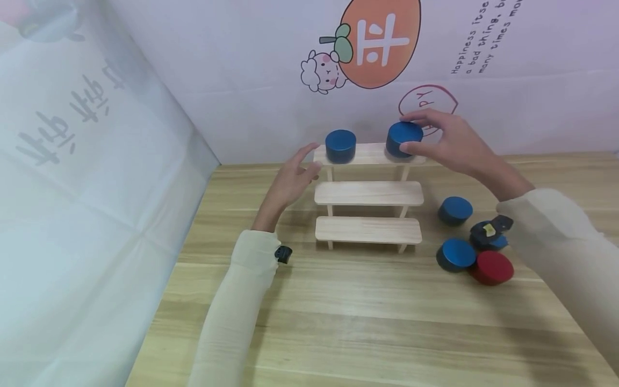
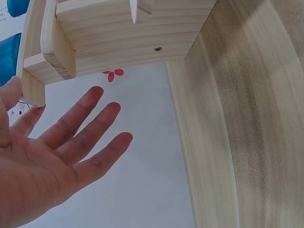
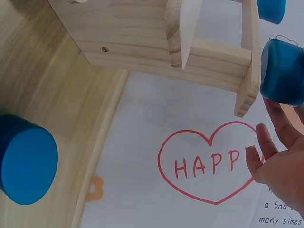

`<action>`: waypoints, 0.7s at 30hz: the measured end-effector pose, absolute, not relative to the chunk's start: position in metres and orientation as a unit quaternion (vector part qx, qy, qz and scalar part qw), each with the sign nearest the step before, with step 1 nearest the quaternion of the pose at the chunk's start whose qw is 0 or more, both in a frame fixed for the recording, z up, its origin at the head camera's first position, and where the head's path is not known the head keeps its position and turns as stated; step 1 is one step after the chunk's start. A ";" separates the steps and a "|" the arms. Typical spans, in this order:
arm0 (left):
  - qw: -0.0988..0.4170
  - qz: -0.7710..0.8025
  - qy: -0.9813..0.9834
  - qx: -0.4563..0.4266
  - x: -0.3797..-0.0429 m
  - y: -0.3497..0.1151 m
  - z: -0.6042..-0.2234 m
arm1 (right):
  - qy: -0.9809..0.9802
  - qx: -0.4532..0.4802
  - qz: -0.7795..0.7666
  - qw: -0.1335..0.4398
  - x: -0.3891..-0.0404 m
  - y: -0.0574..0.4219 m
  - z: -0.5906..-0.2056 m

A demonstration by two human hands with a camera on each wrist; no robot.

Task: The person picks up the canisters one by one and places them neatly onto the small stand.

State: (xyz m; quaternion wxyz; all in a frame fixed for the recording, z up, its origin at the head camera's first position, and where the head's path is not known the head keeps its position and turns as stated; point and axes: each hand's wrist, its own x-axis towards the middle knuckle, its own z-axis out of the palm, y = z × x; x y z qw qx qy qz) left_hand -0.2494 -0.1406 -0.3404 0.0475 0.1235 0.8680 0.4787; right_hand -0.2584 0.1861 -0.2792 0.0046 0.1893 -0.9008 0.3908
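Note:
A three-tier wooden shelf stand (image 1: 367, 192) stands on the table against the back sheet. My right hand (image 1: 455, 141) holds a blue round tin (image 1: 405, 135) at the right end of the top board, thumb in front and fingers behind. Another blue tin (image 1: 340, 146) sits near that board's left end. There my left hand (image 1: 290, 184) pinches the end of the board between thumb and index finger. In the left wrist view, the other fingers (image 2: 90, 135) spread straight below the board. The two lower boards carry nothing.
Right of the stand, on the wooden table (image 1: 358, 317), are a blue tin (image 1: 455, 209), another blue tin (image 1: 456, 255) and a red tin (image 1: 492, 267). One more blue tin is partly hidden behind the right wrist's camera (image 1: 492, 230). A printed white sheet (image 1: 251, 80) hangs behind.

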 end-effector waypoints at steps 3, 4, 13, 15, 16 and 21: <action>0.049 0.478 0.869 0.122 -0.249 -0.142 -0.340 | -0.902 0.188 0.389 0.001 -0.260 0.184 -0.280; 0.050 0.477 0.869 0.122 -0.249 -0.142 -0.340 | -0.902 0.188 0.389 0.000 -0.261 0.183 -0.281; 0.048 0.473 0.871 0.121 -0.250 -0.141 -0.339 | -0.904 0.191 0.383 -0.013 -0.264 0.180 -0.285; 0.049 0.472 0.872 0.120 -0.250 -0.140 -0.340 | -0.905 0.189 0.382 -0.016 -0.264 0.179 -0.286; 0.049 0.472 0.872 0.120 -0.251 -0.139 -0.340 | -0.905 0.188 0.382 -0.017 -0.264 0.179 -0.286; 0.045 0.467 0.876 0.115 -0.251 -0.139 -0.341 | -0.900 0.189 0.392 -0.021 -0.265 0.179 -0.288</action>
